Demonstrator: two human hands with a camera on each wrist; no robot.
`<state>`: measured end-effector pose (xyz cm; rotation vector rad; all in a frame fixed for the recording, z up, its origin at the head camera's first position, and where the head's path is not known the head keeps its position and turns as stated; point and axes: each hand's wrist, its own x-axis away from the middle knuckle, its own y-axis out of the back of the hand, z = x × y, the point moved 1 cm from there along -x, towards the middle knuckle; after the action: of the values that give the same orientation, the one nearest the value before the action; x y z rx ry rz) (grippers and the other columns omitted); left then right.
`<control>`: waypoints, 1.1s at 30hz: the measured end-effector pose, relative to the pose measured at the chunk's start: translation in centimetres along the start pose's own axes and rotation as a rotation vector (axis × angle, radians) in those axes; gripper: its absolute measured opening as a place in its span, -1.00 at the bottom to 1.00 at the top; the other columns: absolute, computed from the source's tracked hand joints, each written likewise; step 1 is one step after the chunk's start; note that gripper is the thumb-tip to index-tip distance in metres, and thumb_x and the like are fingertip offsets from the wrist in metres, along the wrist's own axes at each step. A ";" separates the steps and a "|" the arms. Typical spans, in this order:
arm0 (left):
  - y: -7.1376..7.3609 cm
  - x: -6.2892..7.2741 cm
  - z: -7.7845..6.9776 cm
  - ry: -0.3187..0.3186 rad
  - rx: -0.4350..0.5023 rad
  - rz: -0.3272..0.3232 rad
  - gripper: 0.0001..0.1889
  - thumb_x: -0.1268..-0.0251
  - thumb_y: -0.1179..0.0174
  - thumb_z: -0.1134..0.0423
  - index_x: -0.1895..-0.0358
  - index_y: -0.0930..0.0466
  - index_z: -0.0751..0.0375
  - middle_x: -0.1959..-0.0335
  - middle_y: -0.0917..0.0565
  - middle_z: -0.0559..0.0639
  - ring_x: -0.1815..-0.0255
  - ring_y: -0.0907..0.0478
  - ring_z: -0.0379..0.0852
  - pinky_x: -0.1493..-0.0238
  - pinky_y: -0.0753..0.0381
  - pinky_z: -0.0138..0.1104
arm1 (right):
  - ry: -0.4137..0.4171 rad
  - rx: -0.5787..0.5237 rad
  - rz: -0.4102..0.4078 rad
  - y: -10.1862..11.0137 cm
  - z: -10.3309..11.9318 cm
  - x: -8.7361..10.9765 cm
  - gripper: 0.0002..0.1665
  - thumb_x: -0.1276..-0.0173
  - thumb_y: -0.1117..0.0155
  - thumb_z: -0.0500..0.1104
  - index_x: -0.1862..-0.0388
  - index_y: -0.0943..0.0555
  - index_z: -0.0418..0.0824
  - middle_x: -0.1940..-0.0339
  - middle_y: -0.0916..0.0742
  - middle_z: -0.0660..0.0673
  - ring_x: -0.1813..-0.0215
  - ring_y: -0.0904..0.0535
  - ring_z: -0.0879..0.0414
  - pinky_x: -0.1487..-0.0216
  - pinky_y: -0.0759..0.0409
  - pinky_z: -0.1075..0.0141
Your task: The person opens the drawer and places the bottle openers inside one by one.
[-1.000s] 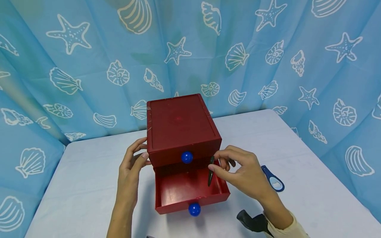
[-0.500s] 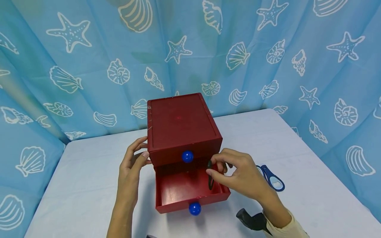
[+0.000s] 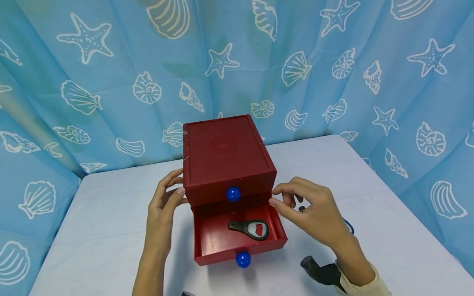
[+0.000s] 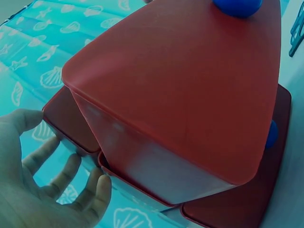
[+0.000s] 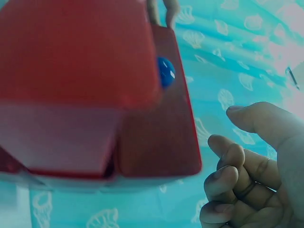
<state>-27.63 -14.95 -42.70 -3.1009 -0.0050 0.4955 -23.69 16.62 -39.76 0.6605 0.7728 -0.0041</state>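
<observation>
A black-handled bottle opener (image 3: 249, 228) with a metal head lies flat in the pulled-out lower drawer (image 3: 214, 242) of a red two-drawer box (image 3: 226, 156). At the box's left side, my left hand (image 3: 163, 209) rests its thumb and fingertips near the front corner; the left wrist view shows these fingers spread along the side wall. My right hand (image 3: 311, 209) is just right of the drawer with nothing held. Its thumb and forefinger stand apart in the right wrist view, with the other fingers loosely bent.
A black curved object (image 3: 320, 271) lies by the right sleeve. Behind the right wrist shows part of a blue loop handle (image 3: 349, 226). Blue round knobs (image 3: 243, 260) stick out from both drawers. A patterned blue curtain (image 3: 222, 82) borders the white table.
My right hand has let go of the bottle opener, which now lies in the lower drawer, and has moved out to the right. The left hand has stayed in place.
</observation>
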 end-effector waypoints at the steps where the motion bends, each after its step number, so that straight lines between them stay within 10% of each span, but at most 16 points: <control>1: 0.0 0.0 0.0 -0.001 0.001 0.001 -0.55 -0.49 -0.10 0.20 -0.39 -0.44 -0.15 -0.22 -0.49 -0.04 -0.10 -0.53 0.13 -0.09 -0.58 -0.18 | 0.008 0.010 -0.014 0.3 -0.1 0.0 -0.66 -0.08 -0.59 -0.30 0.15 -0.74 -0.07 0.45 -0.55 0.22 0.37 -0.47 0.29 0.46 -0.51 0.41; 10: 0.2 0.2 -0.1 0.010 0.008 -0.018 -0.54 -0.50 -0.10 0.19 -0.41 -0.42 -0.08 -0.22 -0.48 -0.03 -0.07 -0.53 0.13 -0.07 -0.60 -0.23 | -0.012 0.079 -0.078 1.8 -1.7 -0.3 -0.72 -0.14 -0.55 -0.32 0.21 -0.74 -0.02 0.50 -0.52 0.21 0.36 -0.43 0.28 0.41 -0.40 0.44; 33: -0.4 0.2 -0.3 0.005 0.012 -0.011 -0.53 -0.48 -0.12 0.21 -0.42 -0.42 -0.06 -0.22 -0.49 -0.02 -0.06 -0.54 0.13 -0.07 -0.60 -0.24 | -0.314 0.259 0.106 2.2 -4.1 0.3 -0.90 -0.32 -0.44 -0.15 0.23 -0.75 -0.14 0.49 -0.54 0.06 0.37 -0.45 0.15 0.47 -0.47 0.38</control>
<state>-27.35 -14.53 -42.52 -3.0889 -0.0189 0.4857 -25.58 20.77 -40.95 0.9215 0.4365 -0.1108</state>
